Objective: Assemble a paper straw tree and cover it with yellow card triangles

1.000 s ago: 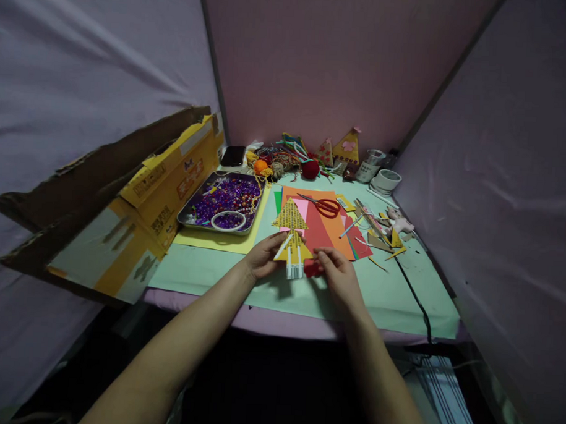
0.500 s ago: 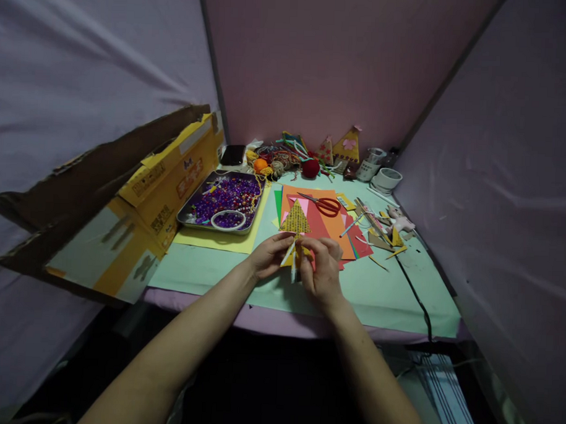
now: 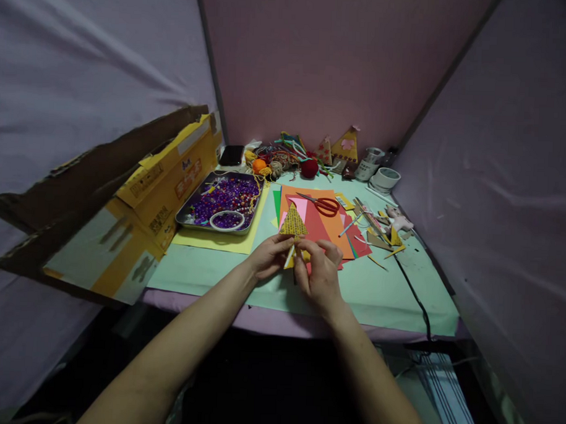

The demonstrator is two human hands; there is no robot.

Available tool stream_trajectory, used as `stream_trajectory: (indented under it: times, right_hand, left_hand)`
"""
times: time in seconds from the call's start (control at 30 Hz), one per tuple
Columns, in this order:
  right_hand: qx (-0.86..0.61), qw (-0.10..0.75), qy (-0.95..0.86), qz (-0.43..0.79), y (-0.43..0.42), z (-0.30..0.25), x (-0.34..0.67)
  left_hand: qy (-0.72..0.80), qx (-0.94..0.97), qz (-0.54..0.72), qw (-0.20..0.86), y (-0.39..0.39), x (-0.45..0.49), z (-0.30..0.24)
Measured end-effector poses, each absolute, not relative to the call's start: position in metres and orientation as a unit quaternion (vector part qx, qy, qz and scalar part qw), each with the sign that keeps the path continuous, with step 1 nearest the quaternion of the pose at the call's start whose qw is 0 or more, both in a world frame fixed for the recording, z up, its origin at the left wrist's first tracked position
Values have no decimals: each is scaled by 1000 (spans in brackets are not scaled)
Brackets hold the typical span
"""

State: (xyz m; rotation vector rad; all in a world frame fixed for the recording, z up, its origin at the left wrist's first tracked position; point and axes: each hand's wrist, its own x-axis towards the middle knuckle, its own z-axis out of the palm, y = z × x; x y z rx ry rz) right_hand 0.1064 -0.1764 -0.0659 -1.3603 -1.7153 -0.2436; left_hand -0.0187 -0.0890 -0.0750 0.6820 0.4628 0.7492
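Note:
Between my hands is a cardboard tree cutout (image 3: 294, 223), its yellow triangular top patterned with dark marks and pointing away from me. My left hand (image 3: 271, 256) grips its left side near the middle. My right hand (image 3: 320, 269) is closed, thumb and fingertips pinched at the lower right part of the cutout. A narrow white strip (image 3: 289, 257) runs slantwise across the lower piece. My fingers hide much of that lower part. Beyond the cutout, red-handled scissors (image 3: 324, 205) lie on sheets of coloured paper (image 3: 338, 229).
A metal tray (image 3: 186, 223) of purple beads stands to the left, beside a torn cardboard box (image 3: 158, 183). Yarn balls (image 3: 309, 168), decorated triangles (image 3: 346, 145) and tape rolls (image 3: 386, 178) line the back. Cardboard scraps (image 3: 379, 240) lie at the right.
The cutout has tilted slightly, its tip shifting left. My right hand has moved a little down and left along its lower part. My left hand stays in place.

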Motion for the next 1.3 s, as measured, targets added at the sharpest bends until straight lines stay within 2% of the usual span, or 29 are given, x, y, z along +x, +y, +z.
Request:
stream_trajectory:
  times: [0.33,0.57,0.73,0.9,1.07,1.3]
  right_hand:
    - [-558,446,-697,-52,-178,-69,102]
    - [-568,503,-649,-49,-184,-65,107]
    - [-565,501,-651,77,-188,-57,105]
    - [-577,499,-604,228,-186,-55,109]
    - [-598,477,-591,256,-185,-55,115]
    - [-614,463,-574,280,-183,-56,117]
  left_hand:
    - [230,319,375,840,-87,-18,-74]
    - [226,318,376,840,-87,-18,-73]
    - [239,354,404,809,-87,-16,-75]
    - [276,438,460,721,-88,-14,-79]
    - [290,489,492,660,-87,-14,-82]
    - [286,512,493,643,-89,-14,-80]
